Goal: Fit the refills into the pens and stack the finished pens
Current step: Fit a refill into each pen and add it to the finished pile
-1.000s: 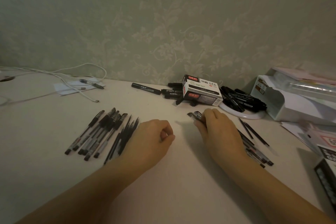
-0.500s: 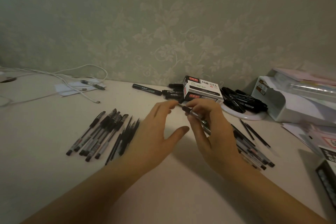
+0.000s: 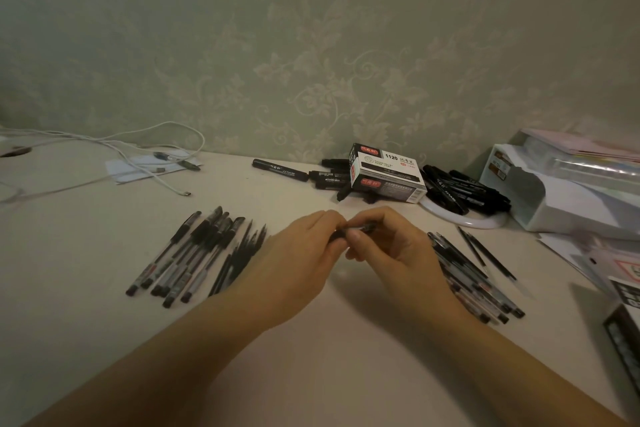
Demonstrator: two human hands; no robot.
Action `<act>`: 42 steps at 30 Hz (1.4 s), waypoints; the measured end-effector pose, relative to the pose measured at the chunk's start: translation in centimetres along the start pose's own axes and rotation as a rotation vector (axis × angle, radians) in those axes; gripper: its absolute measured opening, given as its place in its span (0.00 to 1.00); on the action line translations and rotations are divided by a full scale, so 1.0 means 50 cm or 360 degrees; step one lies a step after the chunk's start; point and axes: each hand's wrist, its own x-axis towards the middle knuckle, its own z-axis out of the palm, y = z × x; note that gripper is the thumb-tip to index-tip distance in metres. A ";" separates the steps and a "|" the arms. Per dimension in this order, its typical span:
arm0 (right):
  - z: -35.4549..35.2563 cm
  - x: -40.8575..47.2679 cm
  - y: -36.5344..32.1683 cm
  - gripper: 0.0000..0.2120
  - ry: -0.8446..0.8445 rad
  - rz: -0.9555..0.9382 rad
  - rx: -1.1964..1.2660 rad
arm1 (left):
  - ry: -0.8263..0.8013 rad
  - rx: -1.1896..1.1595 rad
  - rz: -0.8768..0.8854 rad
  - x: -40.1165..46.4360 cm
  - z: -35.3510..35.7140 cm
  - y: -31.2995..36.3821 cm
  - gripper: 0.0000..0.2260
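— While both hands meet over the pale counter, what is held between them?

— A slim black-tipped plastic pen, lifted just above the counter. The left hand pinches one end with curled fingers; the right hand has thumb and fingers clamped round the other.

— How should the fitting go?

— I'd keep the barrel level and steady and work along its axis, not bending it. Whether a refill is already inside, I can't tell.

— And afterwards?

— The row of finished black-capped clear pens lies at the left, thin black refills just beside it; the heap of clear pens on the right looks still to do. Lay it parallel with the left row.
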 end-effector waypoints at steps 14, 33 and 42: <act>-0.013 0.008 0.012 0.03 0.0152 0.0043 -0.0043 | 0.0077 0.0461 -0.0201 0.011 -0.020 -0.009 0.22; -0.022 -0.003 0.051 0.06 -0.0125 -0.0091 -0.1390 | -0.0118 0.0204 -0.0219 0.002 -0.012 -0.009 0.04; -0.002 -0.005 0.016 0.17 -0.0070 0.0008 -0.0612 | -0.0118 0.0146 0.0005 0.000 -0.004 -0.007 0.06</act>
